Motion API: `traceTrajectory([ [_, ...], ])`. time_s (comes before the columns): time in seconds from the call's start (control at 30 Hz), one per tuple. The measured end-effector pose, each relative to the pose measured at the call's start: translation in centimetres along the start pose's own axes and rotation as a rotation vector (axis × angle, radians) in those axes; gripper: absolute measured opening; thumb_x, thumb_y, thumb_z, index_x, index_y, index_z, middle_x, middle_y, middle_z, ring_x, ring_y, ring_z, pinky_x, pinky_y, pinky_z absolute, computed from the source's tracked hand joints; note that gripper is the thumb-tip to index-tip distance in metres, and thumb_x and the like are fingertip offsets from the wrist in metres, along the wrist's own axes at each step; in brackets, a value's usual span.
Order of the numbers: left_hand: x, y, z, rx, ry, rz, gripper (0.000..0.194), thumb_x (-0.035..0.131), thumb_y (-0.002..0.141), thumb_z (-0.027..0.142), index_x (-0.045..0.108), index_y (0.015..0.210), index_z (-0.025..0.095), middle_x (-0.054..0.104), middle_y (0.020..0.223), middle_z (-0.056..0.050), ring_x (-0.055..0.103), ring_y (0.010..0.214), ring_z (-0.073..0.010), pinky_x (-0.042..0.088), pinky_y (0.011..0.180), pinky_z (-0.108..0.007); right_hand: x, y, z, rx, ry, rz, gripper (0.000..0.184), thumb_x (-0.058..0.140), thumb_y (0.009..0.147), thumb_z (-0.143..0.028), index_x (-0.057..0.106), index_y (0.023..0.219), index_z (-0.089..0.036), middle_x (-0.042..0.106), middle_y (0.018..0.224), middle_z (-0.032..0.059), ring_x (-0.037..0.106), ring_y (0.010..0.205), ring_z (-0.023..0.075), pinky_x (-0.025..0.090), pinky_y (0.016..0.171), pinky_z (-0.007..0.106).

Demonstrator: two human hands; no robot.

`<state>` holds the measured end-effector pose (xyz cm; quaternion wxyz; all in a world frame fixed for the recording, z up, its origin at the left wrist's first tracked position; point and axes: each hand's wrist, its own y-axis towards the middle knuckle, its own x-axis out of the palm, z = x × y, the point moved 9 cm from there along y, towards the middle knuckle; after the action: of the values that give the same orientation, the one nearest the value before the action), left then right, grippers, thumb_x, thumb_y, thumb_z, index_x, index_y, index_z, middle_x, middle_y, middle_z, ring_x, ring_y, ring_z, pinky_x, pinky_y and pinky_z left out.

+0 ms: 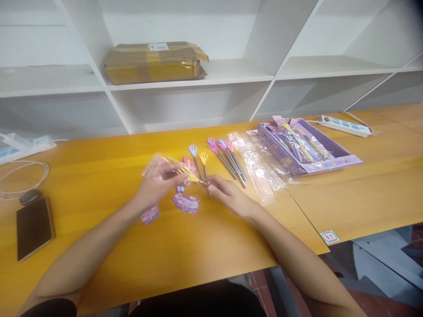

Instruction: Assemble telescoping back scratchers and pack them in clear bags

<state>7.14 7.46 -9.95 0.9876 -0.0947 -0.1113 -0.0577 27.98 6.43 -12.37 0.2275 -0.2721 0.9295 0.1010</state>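
A back scratcher with a yellow hand-shaped head (pixel 191 177) is between my two hands. My right hand (pixel 229 196) pinches its metal rod. My left hand (pixel 153 182) is closed on a clear plastic bag (pixel 168 159), which lies around or against the yellow head; which one I cannot tell. Just beyond are a blue-headed back scratcher (pixel 193 151) and another yellow one (pixel 203 157). Several with pink, purple and blue heads (pixel 231 158) lie to their right. Coloured handle pieces (pixel 189 163) are partly hidden behind my left hand. Small purple cards (pixel 187 203) lie below my hands.
Empty clear bags (pixel 259 171) lie beside a purple display box (pixel 333 166) of bagged back scratchers. Power strips (pixel 346 126) sit at the back right and far left. A phone (pixel 35 229) and a mouse (pixel 30 197) are at left. A taped carton (pixel 155 64) rests on the shelf.
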Motion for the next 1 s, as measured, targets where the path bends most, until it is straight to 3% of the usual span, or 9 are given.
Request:
traceTrajectory([
  [0.07,-0.8,0.4,2.0,0.085,0.032,0.014,0.033,0.094,0.071,0.023,0.077,0.098,0.016,0.079,0.093,-0.007,0.077,0.103,-0.0301,0.067,0.095,-0.049,-0.6,0.2,0.1,0.001,-0.020,0.025,0.050,0.041,0.111,-0.059,0.067,0.095,-0.020,0.068,0.085,0.0031,0.061,0.080,0.0181,0.046,0.079,0.031],
  [0.13,-1.2,0.5,3.2,0.132,0.039,0.014,0.036,0.096,0.070,0.028,0.075,0.096,0.013,0.077,0.092,-0.007,0.077,0.095,-0.0264,0.067,0.094,-0.050,-0.8,0.4,0.3,-0.009,-0.011,0.043,0.054,0.041,0.110,-0.060,0.066,0.083,-0.020,0.068,0.083,0.0032,0.062,0.079,0.0181,0.046,0.078,0.031],
  [0.47,0.5,0.2,1.4,0.089,0.128,-0.102,0.034,0.091,0.079,0.037,0.081,0.103,0.015,0.081,0.105,-0.011,0.077,0.104,-0.0317,0.067,0.093,-0.047,-0.2,0.5,1.2,0.032,0.061,0.068,0.057,0.050,0.104,-0.066,0.077,0.091,-0.018,0.070,0.083,0.0039,0.063,0.079,0.0189,0.047,0.076,0.030],
  [0.7,0.8,0.5,-1.8,0.021,0.138,-0.076,0.032,0.090,0.079,0.037,0.082,0.105,0.020,0.082,0.115,-0.011,0.077,0.110,-0.0312,0.064,0.093,-0.041,0.3,0.4,1.0,0.061,0.096,0.063,0.061,0.052,0.101,-0.071,0.079,0.094,-0.018,0.070,0.083,0.0039,0.061,0.078,0.0187,0.046,0.073,0.030],
  [0.83,1.3,0.6,-3.3,0.019,0.026,-0.077,0.035,0.092,0.076,0.036,0.080,0.104,0.019,0.081,0.116,-0.010,0.076,0.114,-0.0310,0.064,0.097,-0.045,0.3,0.4,1.1,0.070,0.147,0.069,0.057,0.055,0.100,-0.070,0.074,0.114,-0.019,0.068,0.086,0.0030,0.060,0.079,0.0182,0.048,0.074,0.030],
  [1.0,1.7,0.7,-4.0,-0.038,-0.008,-0.101,0.036,0.092,0.077,0.039,0.079,0.104,0.019,0.081,0.118,-0.011,0.077,0.112,-0.0307,0.066,0.093,-0.044,0.5,0.2,1.5,0.101,0.182,0.069,0.058,0.057,0.100,-0.068,0.062,0.136,-0.021,0.059,0.073,-0.0024,0.054,0.070,0.0164,0.047,0.068,0.029],
])
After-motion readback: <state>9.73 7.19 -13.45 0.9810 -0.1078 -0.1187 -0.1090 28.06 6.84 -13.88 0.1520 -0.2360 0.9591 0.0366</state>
